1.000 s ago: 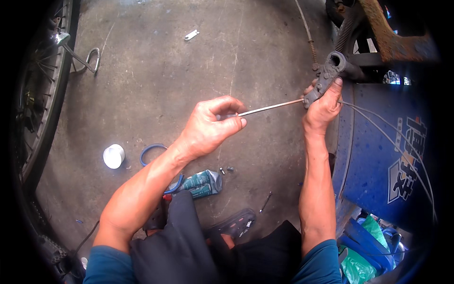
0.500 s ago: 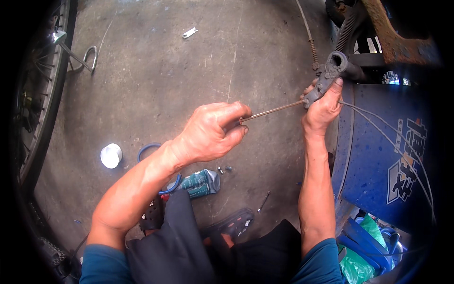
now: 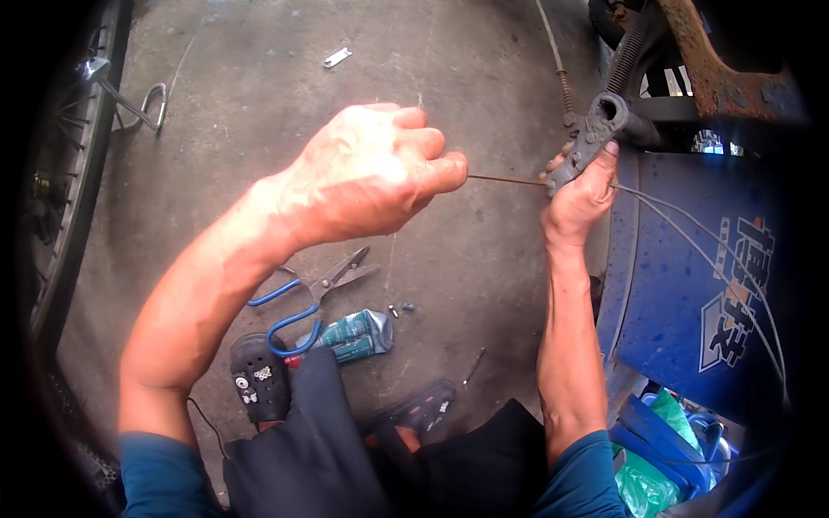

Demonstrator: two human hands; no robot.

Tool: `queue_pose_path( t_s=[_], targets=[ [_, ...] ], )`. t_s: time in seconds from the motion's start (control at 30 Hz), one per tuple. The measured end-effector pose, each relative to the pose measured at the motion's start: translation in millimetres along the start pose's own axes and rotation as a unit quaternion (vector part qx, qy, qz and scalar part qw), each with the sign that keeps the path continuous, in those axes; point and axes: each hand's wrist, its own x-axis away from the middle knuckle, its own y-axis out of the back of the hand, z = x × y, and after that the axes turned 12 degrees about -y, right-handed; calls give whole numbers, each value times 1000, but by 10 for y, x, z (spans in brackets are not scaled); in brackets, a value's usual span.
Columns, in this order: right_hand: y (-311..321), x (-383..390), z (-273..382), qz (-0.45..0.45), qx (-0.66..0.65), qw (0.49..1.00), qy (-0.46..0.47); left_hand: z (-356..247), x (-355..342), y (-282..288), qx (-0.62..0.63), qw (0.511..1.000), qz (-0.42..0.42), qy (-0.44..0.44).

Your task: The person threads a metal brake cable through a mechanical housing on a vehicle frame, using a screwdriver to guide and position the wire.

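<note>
A thin rust-brown cable (image 3: 508,180) stretches nearly level between my two hands. Curled into a fist, my left hand (image 3: 370,177) grips its left end. The other end meets the lower tip of a dirty grey metal lever bracket (image 3: 591,136) with a round tube socket. My right hand (image 3: 577,200) is closed around that bracket from below, thumb along its right side. Above the bracket rises a cable with a rusty spring (image 3: 566,91), and two thin grey cables (image 3: 721,246) trail from near my right hand across a blue panel (image 3: 661,203).
Blue-handled shears (image 3: 324,287) lie on the floor by a teal packet (image 3: 352,335), small metal bits (image 3: 408,306) and a small wrench (image 3: 474,367). A spoked wheel (image 3: 82,147) stands at left. A rusty frame (image 3: 708,65) overhangs top right. Green plastic (image 3: 646,483) sits lower right.
My left hand has moved up and slightly away from the bracket along with the cable. The shears have come into fuller view, while my forearm now covers the white cup. My right hand stays on the bracket.
</note>
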Motion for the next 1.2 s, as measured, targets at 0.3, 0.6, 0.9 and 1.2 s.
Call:
queue_pose_path(
  t_s=[0.3, 0.6, 0.9, 1.2],
  targets=[
    [14, 7, 21, -25, -5, 1000, -17, 104, -66, -34, 1, 998, -4, -59],
    [22, -1, -13, -21, -28, 999, -40, 173, -43, -67, 45, 998, -14, -49],
    [0, 1, -12, -45, -17, 997, -53, 334, 9, -141, -38, 985, -24, -167],
    [11, 2, -2, -33, -21, 998, -45, 278, -3, -146, 44, 994, -27, -93]
  ],
)
